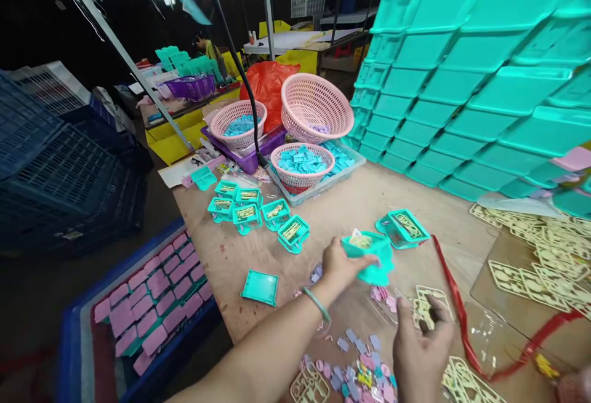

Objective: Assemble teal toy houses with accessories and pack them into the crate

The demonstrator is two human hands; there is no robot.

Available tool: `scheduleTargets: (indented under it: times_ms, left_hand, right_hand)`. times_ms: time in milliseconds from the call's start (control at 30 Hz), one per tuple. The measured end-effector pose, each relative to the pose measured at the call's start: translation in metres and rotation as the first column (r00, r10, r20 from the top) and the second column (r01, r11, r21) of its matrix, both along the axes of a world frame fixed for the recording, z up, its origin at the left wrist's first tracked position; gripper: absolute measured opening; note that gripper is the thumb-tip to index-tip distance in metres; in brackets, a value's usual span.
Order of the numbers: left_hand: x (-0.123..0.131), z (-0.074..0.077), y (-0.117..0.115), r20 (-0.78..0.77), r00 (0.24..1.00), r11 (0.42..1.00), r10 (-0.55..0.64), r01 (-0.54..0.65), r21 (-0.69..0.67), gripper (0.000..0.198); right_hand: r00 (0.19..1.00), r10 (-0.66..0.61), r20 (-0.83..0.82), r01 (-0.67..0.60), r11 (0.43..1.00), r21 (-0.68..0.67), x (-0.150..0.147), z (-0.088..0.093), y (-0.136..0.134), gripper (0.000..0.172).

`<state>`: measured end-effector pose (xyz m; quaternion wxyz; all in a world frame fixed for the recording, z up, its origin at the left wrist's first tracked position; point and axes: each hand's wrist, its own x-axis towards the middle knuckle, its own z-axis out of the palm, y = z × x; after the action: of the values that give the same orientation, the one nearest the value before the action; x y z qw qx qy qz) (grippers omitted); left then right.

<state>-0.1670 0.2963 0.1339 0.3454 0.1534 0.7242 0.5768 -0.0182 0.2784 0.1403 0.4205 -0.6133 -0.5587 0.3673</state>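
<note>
My left hand [340,266] grips a small teal plastic box [376,261] with cream pieces in it, held over the table and smeared a little by motion. Beside it, a second teal box [404,229] stands on the table with a cream frame inside. Lower down, my right hand [423,341] has its thumb and fingers apart. Behind its fingertips lies a cream plastic frame of small parts [431,304]; whether they touch it I cannot tell. Between my arms are small loose pink, lilac and teal pieces [364,378] and some pink pieces [383,297].
Several filled teal boxes [246,213] and a teal tray [260,287] sit left. Pink baskets [302,176] stand at the back. Stacked teal boxes [462,95] wall the right, near cream frames [545,249] and a red ribbon [457,304]. A crate [69,329] holds pink-topped boxes.
</note>
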Motion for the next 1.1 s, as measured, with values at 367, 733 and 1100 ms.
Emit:
scheduleTargets:
  times_ms: [367,733,1100]
  left_hand:
    - [-0.07,-0.032,0.043,-0.231,0.969,0.983,-0.088,0.048,-0.175,0.074]
    - [-0.078,-0.028,0.041,-0.054,0.998,0.993,0.03,-0.035,-0.109,0.074]
    - [0.024,-0.025,-0.042,0.673,0.707,0.965,-0.219,0.259,0.042,0.021]
  right_hand:
    - [0.992,0.107,0.064,-0.1,0.99,-0.095,0.014,-0.021,-0.028,0.054]
    - [0.993,0.112,-0.039,-0.116,0.982,-0.148,0.013,-0.039,-0.033,0.055]
    - [0.433,-0.493,-0.755,-0.005,0.836,-0.549,-0.04,-0.048,-0.024,0.042]
